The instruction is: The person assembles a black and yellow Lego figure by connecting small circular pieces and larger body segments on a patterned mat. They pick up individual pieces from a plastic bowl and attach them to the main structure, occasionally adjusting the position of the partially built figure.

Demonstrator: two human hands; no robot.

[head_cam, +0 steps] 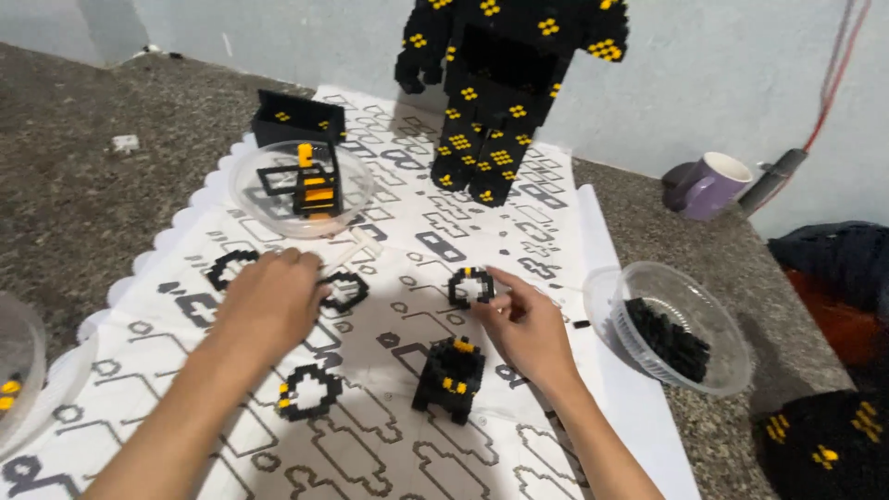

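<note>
- Head view, far left: a clear plastic container (pixel 18 370) sits at the frame edge on the speckled stone counter (pixel 83 185), with small yellow pieces inside.
- A white instruction sheet (pixel 389 444) printed with block outlines covers the middle of the counter.
- On the sheet's left part lie black brick rings: one ring (pixel 230 267) just above the left wrist, and a ring with yellow studs (pixel 308 391) lower down, beside the left forearm.
- The left hand (pixel 273 301) rests palm-down on the sheet, fingers curled; its fingertips touch a black ring (pixel 347 290) and lie close to a white stick-like piece (pixel 347 255). Whether it grips anything cannot be told.
- Above that hand stands a clear round bowl (pixel 301 185) holding black frames and an orange-yellow block; behind it is a black box-shaped build (pixel 298 116).
- Centre, below the hands, a small black brick figure (pixel 451 375) with yellow dots stands upright on the sheet.
- At the top centre a tall black-and-yellow brick figure (pixel 505 93) stands against the wall.
- The right hand (pixel 528 324) pinches a small black ring with a yellow stud (pixel 470 287) between thumb and forefinger, the ring resting on the sheet just above the small figure.
- Right of that hand, a clear bowl (pixel 713 370) holds a heap of loose black bricks.
- Further back right, a purple mug (pixel 706 185) stands near the wall.
</note>
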